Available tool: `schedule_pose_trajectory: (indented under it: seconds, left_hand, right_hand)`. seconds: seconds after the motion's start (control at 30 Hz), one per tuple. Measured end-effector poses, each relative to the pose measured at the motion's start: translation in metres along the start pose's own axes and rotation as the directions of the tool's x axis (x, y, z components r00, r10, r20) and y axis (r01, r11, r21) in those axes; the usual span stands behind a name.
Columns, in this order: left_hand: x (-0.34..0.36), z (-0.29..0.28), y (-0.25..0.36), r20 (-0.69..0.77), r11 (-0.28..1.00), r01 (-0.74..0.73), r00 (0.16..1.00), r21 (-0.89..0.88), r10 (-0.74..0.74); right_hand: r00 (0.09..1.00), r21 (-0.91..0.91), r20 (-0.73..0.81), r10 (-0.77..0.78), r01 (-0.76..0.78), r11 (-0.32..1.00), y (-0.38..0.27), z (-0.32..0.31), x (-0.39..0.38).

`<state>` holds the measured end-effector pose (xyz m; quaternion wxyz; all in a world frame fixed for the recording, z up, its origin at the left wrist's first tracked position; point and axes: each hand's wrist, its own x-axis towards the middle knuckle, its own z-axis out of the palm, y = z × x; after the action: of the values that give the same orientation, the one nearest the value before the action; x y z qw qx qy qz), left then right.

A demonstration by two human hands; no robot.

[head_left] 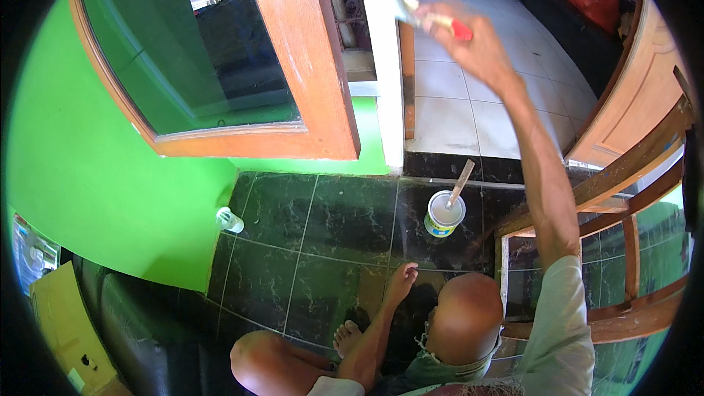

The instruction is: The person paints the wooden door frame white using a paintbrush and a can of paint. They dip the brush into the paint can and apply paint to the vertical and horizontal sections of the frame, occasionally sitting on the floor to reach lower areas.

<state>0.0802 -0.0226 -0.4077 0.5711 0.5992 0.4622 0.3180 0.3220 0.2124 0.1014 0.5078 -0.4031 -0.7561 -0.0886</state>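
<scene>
My right hand, raised high, is closed round a paintbrush with a pale handle and a red end. The brush's bristle end is at the white-painted door frame; whether it touches cannot be made out. My left hand hangs low between my knees, its fingers curled, with nothing visible in them. Ahead of it, an open can of white paint stands on the dark tiles. A flat wooden stick leans upright out of the paint.
An orange-brown window sash juts out at the upper left beside a green wall. A white cup is by the wall's foot. Wooden chair-like framing stands close on the right. A cardboard box lies at the lower left.
</scene>
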Motion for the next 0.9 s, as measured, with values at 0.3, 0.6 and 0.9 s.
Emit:
schedule_pose_trajectory:
  seconds: [0.3, 0.6, 0.9]
  left_hand:
    - [0.001, 0.002, -0.004, 0.019, 0.998, 0.063, 0.998, -0.016, -0.062]
    - [0.003, 0.003, -0.010, -0.015, 0.991, -0.104, 0.995, -0.081, 0.103]
    - [-0.002, 0.001, -0.005, -0.063, 0.998, -0.070, 0.996, -0.007, 0.070]
  right_hand:
    - [0.987, -0.173, 0.154, -0.036, 0.063, 0.983, 0.011, 0.030, -0.051]
    - [0.886, -0.119, 0.458, 0.076, -0.024, 0.993, 0.026, 0.072, -0.163]
    - [0.997, -0.090, 0.082, 0.006, 0.001, 0.996, 0.005, 0.029, -0.072]
